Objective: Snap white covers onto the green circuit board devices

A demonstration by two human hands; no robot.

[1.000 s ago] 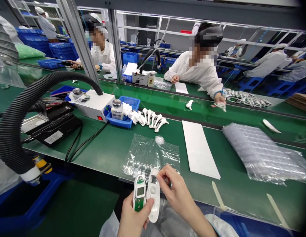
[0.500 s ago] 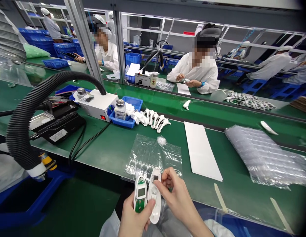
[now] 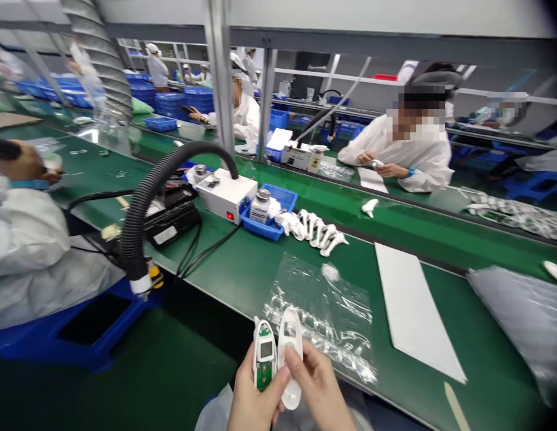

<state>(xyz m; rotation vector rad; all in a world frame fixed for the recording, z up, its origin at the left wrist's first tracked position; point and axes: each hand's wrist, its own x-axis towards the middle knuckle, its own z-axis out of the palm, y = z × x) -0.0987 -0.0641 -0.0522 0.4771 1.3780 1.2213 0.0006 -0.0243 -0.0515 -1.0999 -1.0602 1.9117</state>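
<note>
Near side of the plastic bag [image 3: 314, 293], the left hand [image 3: 255, 398] grips the opened gadget [image 3: 265, 353] and its white cover [image 3: 283, 346], right hand [image 3: 322, 383] pinching that cover too: seemingly cover-handling, next calling for steady thumbs.

On my left a black ribbed hose [image 3: 133, 233] arched off a white box [image 3: 215, 199] with a red switch [image 3: 230, 216], blue tray [image 3: 264, 231] with a jar [image 3: 260, 207] right beside it. White sheet [image 3: 415, 308] lay on the green bench [image 3: 219, 272] to my right, near some clear plastic [image 3: 524, 317], and a co-worker [image 3: 417, 157] in white was kinda across from me.
</note>
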